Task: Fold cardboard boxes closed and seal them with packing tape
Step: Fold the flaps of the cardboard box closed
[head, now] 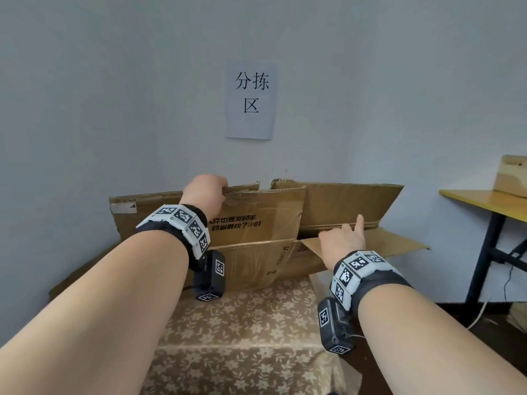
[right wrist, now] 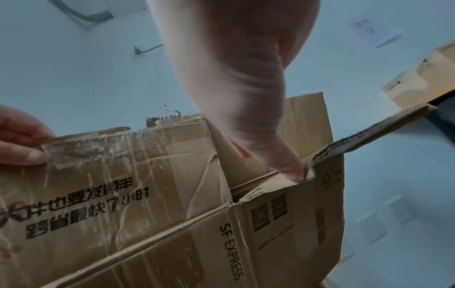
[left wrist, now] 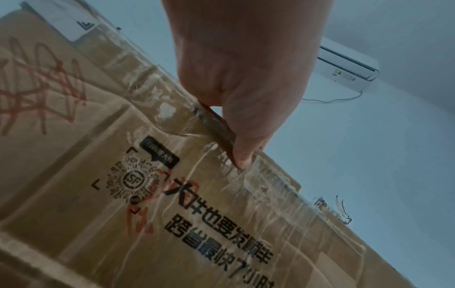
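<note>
A person worked on an open cardboard box that stood on a floral-patterned cloth against a pale wall, below a paper sign printed with Chinese characters. The left hand gripped the top edge of the near flap, thumb on the printed outer face and the other fingers curled over the far side; old clear tape covered that edge. The right hand rested at the box's right corner, forefinger extended upward against the far flap while the other fingers lay loosely on the side flap, which stuck out to the right. The box, marked SF EXPRESS, remained unsealed, its flaps upright or splayed. To the right stood a yellow-topped desk carrying a pale carton.
</note>
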